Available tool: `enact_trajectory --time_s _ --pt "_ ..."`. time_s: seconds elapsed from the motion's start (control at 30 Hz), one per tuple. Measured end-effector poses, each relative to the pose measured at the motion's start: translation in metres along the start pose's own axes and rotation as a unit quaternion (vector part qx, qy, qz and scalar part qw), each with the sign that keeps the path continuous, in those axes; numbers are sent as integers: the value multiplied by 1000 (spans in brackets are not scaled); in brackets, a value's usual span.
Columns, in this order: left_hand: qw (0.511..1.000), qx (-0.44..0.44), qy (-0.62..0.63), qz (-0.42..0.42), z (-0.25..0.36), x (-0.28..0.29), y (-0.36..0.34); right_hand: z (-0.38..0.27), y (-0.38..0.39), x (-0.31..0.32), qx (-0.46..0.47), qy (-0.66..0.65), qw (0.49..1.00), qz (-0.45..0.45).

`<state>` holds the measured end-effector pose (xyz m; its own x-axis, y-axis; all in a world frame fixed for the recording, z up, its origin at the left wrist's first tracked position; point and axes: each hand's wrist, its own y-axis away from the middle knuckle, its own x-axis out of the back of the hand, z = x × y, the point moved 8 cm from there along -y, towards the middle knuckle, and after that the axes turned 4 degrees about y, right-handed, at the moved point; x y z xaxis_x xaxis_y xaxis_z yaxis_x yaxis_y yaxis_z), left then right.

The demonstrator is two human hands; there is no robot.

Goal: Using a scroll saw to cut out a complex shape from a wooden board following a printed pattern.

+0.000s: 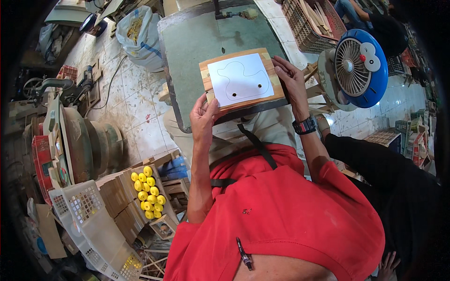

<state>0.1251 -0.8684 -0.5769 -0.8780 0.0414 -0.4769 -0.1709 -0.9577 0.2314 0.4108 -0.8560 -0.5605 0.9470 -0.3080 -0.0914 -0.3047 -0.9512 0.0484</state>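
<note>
Both my hands hold a wooden board (275,85) by its sides, over the near part of a dark green machine table (187,47). A white sheet of paper (241,77) lies on the board. It bears a thin duck-shaped outline and two dark round holes low down. My left hand (204,117) grips the near left corner, thumb on top. At the right edge, my right hand (293,79) has its fingers closed on the board, a dark watch on that wrist. The machine's black arm (229,15) rises at the table's far edge, apart from the board.
A blue fan (349,65) stands right of the table, near a crate of wood pieces (300,28). Far left is a white sack (140,37). Yellow round pieces (152,191) and a pale plastic basket (86,201) sit lower left. Another person's black-clothed limb (370,152) is close at right.
</note>
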Motion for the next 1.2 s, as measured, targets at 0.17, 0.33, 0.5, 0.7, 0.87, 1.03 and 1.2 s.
enact_trajectory --time_s 0.17,0.33,0.5,0.7,0.87,1.03,1.2 --pt "1000 0 -4 1 -2 3 -1 2 0 1 -1 -6 1000 -2" --pt "1000 0 2 7 0 -1 1 -1 1 2 -5 6 1000 4" --pt "1000 2 -5 2 -5 6 -3 0 0 1 -5 0 1000 3" --pt "1000 4 -3 4 -6 6 -3 -1 0 2 -5 4 1000 6" --pt "1000 6 3 3 -4 5 -2 0 -1 1 1 9 1000 2" --pt "1000 8 5 4 -1 1 0 3 -1 2 -2 -8 1000 -3" --pt "1000 6 0 -3 -6 5 -3 2 1 2 -9 -4 1000 -2"
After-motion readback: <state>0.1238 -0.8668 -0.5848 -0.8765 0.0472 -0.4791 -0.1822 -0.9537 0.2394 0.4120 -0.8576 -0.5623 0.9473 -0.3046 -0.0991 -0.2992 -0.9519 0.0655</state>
